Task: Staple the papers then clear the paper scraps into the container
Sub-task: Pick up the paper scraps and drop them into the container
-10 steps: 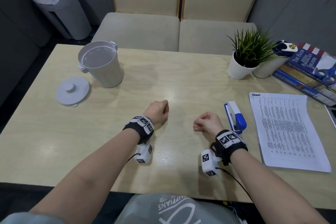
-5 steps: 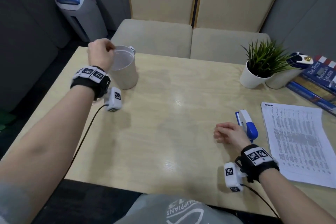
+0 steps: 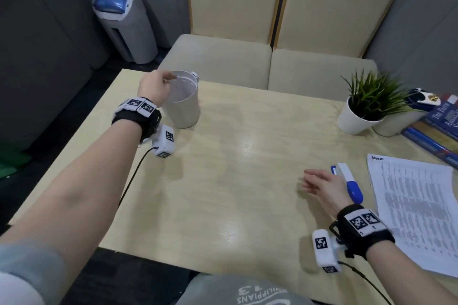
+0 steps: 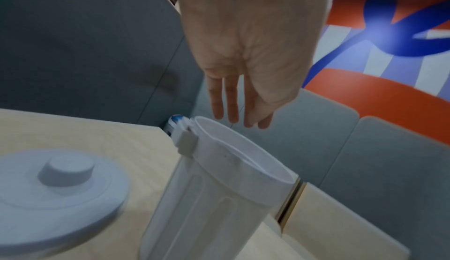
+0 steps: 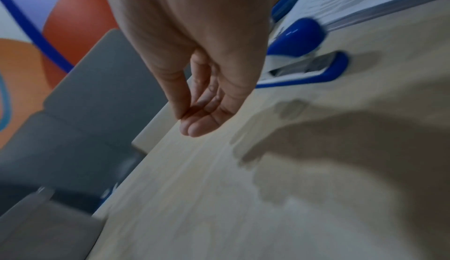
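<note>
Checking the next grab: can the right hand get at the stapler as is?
Probably yes. The right hand is open and empty beside the stapler, which lies on the table between it and the papers, with nothing over it.

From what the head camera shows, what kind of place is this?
Probably an office break area or meeting booth. A light wooden table faces two cushioned bench seats set against grey panel walls, a water dispenser stands in the corner, and printed papers, books and a stapler lie on the table.
</note>
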`<action>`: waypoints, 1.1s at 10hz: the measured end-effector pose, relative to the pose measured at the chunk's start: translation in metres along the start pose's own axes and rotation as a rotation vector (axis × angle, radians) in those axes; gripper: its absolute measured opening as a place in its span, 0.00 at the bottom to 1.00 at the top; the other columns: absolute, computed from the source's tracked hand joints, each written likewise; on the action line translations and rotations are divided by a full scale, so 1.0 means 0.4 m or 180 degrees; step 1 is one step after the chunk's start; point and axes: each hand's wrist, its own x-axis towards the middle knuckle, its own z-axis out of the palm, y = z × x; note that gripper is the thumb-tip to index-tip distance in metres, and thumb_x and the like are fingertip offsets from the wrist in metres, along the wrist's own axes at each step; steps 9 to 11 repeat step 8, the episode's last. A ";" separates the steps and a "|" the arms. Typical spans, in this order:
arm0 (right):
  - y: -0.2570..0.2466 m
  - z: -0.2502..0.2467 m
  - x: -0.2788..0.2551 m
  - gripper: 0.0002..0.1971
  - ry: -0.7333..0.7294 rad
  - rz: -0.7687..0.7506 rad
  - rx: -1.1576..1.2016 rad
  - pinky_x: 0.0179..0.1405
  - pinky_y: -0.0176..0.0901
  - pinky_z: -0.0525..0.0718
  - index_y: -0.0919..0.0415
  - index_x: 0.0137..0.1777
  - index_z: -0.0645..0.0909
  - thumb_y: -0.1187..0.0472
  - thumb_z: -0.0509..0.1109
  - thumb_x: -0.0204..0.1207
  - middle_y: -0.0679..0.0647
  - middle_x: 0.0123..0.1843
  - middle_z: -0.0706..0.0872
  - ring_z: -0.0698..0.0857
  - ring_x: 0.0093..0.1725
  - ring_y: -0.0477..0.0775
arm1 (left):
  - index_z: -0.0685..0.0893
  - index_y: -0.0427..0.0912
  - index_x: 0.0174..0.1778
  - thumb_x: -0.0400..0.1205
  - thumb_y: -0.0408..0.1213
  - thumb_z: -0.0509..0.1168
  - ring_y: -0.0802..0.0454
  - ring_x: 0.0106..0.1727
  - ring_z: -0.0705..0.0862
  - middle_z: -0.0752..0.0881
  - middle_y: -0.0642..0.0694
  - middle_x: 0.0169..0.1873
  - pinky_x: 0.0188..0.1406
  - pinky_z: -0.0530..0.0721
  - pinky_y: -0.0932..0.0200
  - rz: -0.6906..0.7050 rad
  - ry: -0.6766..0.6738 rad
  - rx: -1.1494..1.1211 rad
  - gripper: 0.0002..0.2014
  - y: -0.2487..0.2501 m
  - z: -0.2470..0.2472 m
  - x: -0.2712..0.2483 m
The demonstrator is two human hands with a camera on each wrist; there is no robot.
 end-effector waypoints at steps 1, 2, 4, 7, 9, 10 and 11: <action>-0.048 0.091 0.027 0.06 -0.0357 0.0040 -0.0311 0.26 0.34 0.86 0.73 0.52 0.80 0.73 0.67 0.77 0.63 0.35 0.83 0.83 0.32 0.55 | 0.85 0.42 0.57 0.80 0.32 0.60 0.39 0.54 0.85 0.86 0.37 0.56 0.59 0.82 0.48 0.0137 0.0390 -0.0113 0.14 -0.028 -0.016 -0.084; -0.140 0.237 0.075 0.02 -0.0831 -0.0116 -0.0642 0.23 0.34 0.85 0.68 0.45 0.78 0.73 0.66 0.78 0.61 0.32 0.79 0.79 0.29 0.55 | 0.85 0.42 0.55 0.81 0.32 0.61 0.44 0.49 0.86 0.85 0.41 0.54 0.56 0.83 0.47 0.0170 0.0491 -0.0235 0.11 -0.074 0.009 -0.224; -0.358 0.603 0.163 0.11 -0.1247 -0.0757 -0.1271 0.17 0.34 0.83 0.64 0.34 0.76 0.75 0.65 0.76 0.60 0.28 0.78 0.80 0.14 0.44 | 0.86 0.42 0.52 0.81 0.30 0.62 0.46 0.46 0.86 0.84 0.44 0.49 0.51 0.83 0.49 -0.0117 0.0061 -0.0258 0.09 -0.154 0.115 -0.469; -0.530 0.797 0.121 0.26 -0.1558 -0.1362 -0.2317 0.64 0.49 0.82 0.58 0.76 0.71 0.75 0.59 0.79 0.62 0.70 0.79 0.83 0.64 0.60 | 0.86 0.43 0.52 0.81 0.31 0.62 0.46 0.45 0.86 0.84 0.46 0.48 0.52 0.83 0.51 -0.0223 -0.0173 -0.0246 0.10 -0.153 0.147 -0.506; -0.545 0.735 0.107 0.24 -0.1211 -0.1946 -0.2061 0.57 0.43 0.81 0.53 0.72 0.76 0.72 0.64 0.78 0.59 0.68 0.80 0.82 0.65 0.57 | 0.86 0.43 0.52 0.81 0.30 0.62 0.46 0.45 0.86 0.84 0.45 0.48 0.53 0.82 0.50 -0.0182 -0.0098 -0.0339 0.10 -0.117 0.147 -0.463; -0.545 0.735 0.107 0.24 -0.1211 -0.1946 -0.2061 0.57 0.43 0.81 0.53 0.72 0.76 0.72 0.64 0.78 0.59 0.68 0.80 0.82 0.65 0.57 | 0.86 0.43 0.52 0.81 0.30 0.62 0.46 0.45 0.86 0.84 0.45 0.48 0.53 0.82 0.50 -0.0182 -0.0098 -0.0339 0.10 -0.117 0.147 -0.463; -0.545 0.735 0.107 0.24 -0.1211 -0.1946 -0.2061 0.57 0.43 0.81 0.53 0.72 0.76 0.72 0.64 0.78 0.59 0.68 0.80 0.82 0.65 0.57 | 0.86 0.43 0.52 0.81 0.30 0.62 0.46 0.45 0.86 0.84 0.45 0.48 0.53 0.82 0.50 -0.0182 -0.0098 -0.0339 0.10 -0.117 0.147 -0.463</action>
